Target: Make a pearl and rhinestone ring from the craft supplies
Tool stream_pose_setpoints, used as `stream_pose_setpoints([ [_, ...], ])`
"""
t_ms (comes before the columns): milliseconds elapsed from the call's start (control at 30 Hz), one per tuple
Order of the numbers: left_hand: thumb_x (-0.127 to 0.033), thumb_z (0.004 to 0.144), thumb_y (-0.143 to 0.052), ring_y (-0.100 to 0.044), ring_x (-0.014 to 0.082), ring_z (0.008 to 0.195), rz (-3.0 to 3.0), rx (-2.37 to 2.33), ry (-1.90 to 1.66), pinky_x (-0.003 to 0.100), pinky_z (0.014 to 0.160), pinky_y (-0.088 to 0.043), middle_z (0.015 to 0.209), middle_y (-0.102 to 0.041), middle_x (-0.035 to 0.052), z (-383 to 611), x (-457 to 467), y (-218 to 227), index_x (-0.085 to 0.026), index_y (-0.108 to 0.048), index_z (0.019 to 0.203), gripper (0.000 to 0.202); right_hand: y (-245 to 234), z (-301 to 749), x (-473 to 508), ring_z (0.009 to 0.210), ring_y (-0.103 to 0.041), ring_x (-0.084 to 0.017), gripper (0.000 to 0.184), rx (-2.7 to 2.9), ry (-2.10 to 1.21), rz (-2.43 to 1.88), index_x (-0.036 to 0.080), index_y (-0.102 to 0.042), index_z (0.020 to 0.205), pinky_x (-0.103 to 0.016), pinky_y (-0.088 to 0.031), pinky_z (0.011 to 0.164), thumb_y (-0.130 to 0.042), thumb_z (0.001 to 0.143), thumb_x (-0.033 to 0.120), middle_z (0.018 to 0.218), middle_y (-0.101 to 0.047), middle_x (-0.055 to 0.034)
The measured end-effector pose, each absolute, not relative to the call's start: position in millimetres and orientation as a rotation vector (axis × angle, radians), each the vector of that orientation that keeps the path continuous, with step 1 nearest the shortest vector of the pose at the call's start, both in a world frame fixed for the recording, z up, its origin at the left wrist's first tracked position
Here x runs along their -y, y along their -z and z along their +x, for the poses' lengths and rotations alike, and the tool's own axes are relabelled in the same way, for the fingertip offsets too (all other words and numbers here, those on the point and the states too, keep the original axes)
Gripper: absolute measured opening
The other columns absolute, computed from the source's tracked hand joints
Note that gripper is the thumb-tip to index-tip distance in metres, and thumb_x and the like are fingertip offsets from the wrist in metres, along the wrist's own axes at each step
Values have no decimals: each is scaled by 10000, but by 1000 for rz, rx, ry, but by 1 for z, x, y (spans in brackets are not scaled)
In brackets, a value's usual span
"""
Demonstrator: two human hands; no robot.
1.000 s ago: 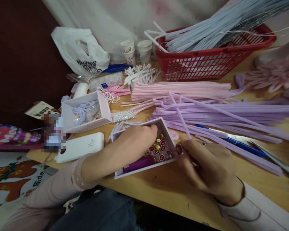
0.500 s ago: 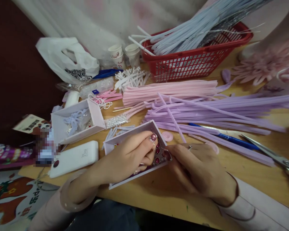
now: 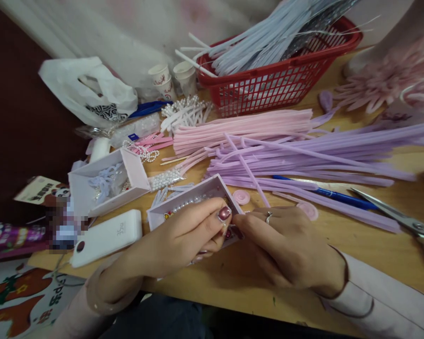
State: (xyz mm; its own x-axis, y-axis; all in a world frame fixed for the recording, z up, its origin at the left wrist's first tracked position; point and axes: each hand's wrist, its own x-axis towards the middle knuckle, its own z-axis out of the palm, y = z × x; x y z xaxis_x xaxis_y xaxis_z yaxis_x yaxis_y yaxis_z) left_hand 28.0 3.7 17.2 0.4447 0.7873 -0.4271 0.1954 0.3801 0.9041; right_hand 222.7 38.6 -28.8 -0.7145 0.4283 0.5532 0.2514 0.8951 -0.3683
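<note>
My left hand [image 3: 198,230] is closed, thumb pressed to the curled fingers, above a small white box [image 3: 155,219]. Whatever it pinches is hidden by the fingers. Pearl beads [image 3: 194,202] and dark red gems [image 3: 228,233] show inside the box around it. At the box's right end my right hand [image 3: 286,245], with a ring on one finger, is closed too. Its index fingertip comes close to the left thumb, and its grip is hidden from view. A pink coil [image 3: 241,197] lies just beyond the box's right side.
Purple fuzzy stems [image 3: 304,157] and pink ones [image 3: 243,129] lie behind my hands. Scissors [image 3: 392,219] and a blue pen [image 3: 346,197] are at the right. A second white box [image 3: 136,172] and a white power bank [image 3: 108,238] sit left. A red basket [image 3: 261,94] stands behind.
My two hands have come closer together, the right fingertips now near the left thumb. More pearl beads show in the box. The whole view has shifted slightly.
</note>
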Motion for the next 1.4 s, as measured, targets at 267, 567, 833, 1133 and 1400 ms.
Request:
stream_pose_setpoints([
  [267,-463,1004,-397,-299,54,505,1247,-1152,-476,173,454,-276,606,-356,-83,26,-1,-17,-202,-414,792,337,27,224,-40,499,-480,-150,265,2449,-382,-467,168,-574,866,-290,-327,490,-337,831,55,608,-621,-12],
  [567,-411,1024,-361,-360,70,534,1438,-1267,-560,203,516,-323,621,-405,-73,36,-1,-22,-201,-424,763,341,25,223,-37,490,-500,-141,201,2441,-399,-561,150,-532,874,-260,-316,482,-403,969,271,579,-590,-3],
  [833,-479,989,-407,-327,77,489,1372,-1310,-643,207,461,-286,587,-389,-77,41,4,-21,-206,-453,769,354,27,222,-40,457,-447,-134,231,2386,-404,-618,174,-441,897,-252,-282,456,-404,978,388,575,-505,26],
  [1133,-394,997,-442,-368,78,578,1482,-1286,-689,195,553,-321,658,-459,-72,45,-2,-23,-195,-476,758,313,29,223,-38,446,-422,-116,221,2383,-443,-656,211,-369,860,-236,-287,455,-392,987,390,572,-433,64],
  [1400,-418,997,-420,-368,92,584,1501,-1346,-677,208,542,-315,694,-494,-60,44,-3,-21,-197,-484,771,323,27,221,-39,480,-448,-127,178,2379,-520,-686,204,-397,892,-236,-301,479,-386,985,355,596,-497,41],
])
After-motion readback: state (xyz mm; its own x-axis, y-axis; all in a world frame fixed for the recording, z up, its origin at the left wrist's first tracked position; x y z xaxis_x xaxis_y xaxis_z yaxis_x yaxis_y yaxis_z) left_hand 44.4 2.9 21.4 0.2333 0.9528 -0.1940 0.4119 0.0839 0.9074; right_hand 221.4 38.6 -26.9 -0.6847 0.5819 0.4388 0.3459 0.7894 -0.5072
